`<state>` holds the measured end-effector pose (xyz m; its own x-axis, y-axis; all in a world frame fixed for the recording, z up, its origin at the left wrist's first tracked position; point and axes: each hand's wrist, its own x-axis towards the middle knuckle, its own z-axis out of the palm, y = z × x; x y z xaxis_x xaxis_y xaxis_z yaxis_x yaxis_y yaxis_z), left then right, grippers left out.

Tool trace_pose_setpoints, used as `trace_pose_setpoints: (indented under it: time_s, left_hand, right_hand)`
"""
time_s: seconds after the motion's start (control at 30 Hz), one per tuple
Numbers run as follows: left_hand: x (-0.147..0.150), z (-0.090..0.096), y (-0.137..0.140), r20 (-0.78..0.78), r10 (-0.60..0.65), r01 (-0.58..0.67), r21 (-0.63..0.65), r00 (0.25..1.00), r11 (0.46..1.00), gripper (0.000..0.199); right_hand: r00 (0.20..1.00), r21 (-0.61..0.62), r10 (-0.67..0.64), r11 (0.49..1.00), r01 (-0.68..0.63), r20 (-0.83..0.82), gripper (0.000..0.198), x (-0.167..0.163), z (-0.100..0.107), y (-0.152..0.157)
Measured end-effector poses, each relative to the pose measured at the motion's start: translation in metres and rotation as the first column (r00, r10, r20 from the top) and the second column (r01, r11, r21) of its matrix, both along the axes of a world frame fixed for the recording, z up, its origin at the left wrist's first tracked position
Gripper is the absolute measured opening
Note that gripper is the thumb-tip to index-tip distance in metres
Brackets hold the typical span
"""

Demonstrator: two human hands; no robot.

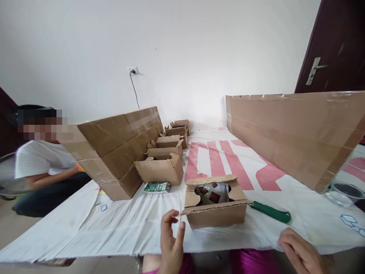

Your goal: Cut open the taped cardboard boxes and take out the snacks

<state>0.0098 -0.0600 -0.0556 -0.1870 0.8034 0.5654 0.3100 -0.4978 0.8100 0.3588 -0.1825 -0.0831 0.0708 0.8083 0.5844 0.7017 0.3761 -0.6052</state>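
Observation:
A small open cardboard box (218, 217) sits on the cloth near the front edge. Inside it lies a shiny packet (219, 188) with dark brown squares, partly covered by the cut flaps. My left hand (172, 241) is at the box's front left corner, thumb and fingers apart, holding nothing; whether a fingertip touches the flap, I cannot tell. Over the front edge, to the right of the box, my right hand (302, 251) has its fingers curled, with no object visible in it. Between box and right hand lies a green handle (270, 212); its other end is hidden.
Several open cardboard boxes (159, 169) run back in a row beside a taped cardboard wall (114, 152). A green-and-white carton (156, 187) lies before them. Another cardboard panel (293, 129) and a clear plastic bowl (345, 193) are at right. A person (48, 160) sits at left.

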Motion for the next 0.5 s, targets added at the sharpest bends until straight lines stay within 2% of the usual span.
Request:
trace_pose_setpoints:
  time_s: [0.07,0.1,0.13,0.2,0.27,0.3,0.33,0.4,0.47,0.5]
  left_hand:
    - [-0.001,0.014,0.006,-0.114,-0.067,0.074,0.058,0.991,0.996,0.048]
    - [0.001,0.02,0.008,-0.18,-0.13,0.145,0.07,0.975,0.987,0.052]
    - [0.003,0.024,0.009,-0.225,-0.188,0.209,0.078,0.956,0.975,0.05]
    - [0.01,0.026,0.011,-0.236,-0.258,0.285,0.086,0.937,0.955,0.033]
    - [0.016,0.02,0.011,-0.176,-0.284,0.306,0.113,0.943,0.945,0.018]
    - [0.018,0.015,0.011,-0.142,-0.293,0.311,0.127,0.946,0.942,0.014]
    - [0.019,0.01,0.011,-0.112,-0.303,0.317,0.135,0.946,0.939,0.011]
    - [0.018,0.0,0.012,-0.068,-0.331,0.337,0.135,0.941,0.932,0.01]
    - [0.016,-0.008,0.013,-0.05,-0.344,0.348,0.126,0.937,0.929,0.012]
    - [0.015,-0.01,0.014,-0.053,-0.345,0.349,0.131,0.937,0.928,0.013]
  right_hand:
    - [1.0,0.101,0.006,0.995,-0.003,-0.024,0.015,-0.009,0.049,0.018]
    - [0.997,0.112,-0.007,0.994,0.016,-0.078,0.016,-0.015,0.073,0.028]
    - [0.992,0.104,0.007,0.995,0.006,-0.127,0.02,-0.023,0.096,0.039]
    - [0.98,0.039,0.119,0.993,-0.114,-0.158,0.028,-0.043,0.135,0.063]
    - [0.958,-0.076,0.279,0.956,-0.284,-0.064,0.032,-0.068,0.161,0.088]
    - [0.938,-0.172,0.345,0.926,-0.336,0.028,0.034,-0.081,0.168,0.101]
    - [0.91,-0.296,0.389,0.895,-0.335,0.146,0.034,-0.093,0.172,0.113]
    - [0.83,-0.516,0.43,0.831,-0.21,0.355,0.03,-0.112,0.171,0.134]
    - [0.787,-0.582,0.411,0.809,-0.083,0.46,0.033,-0.125,0.163,0.149]
    - [0.785,-0.576,0.388,0.816,-0.049,0.483,0.037,-0.13,0.159,0.154]
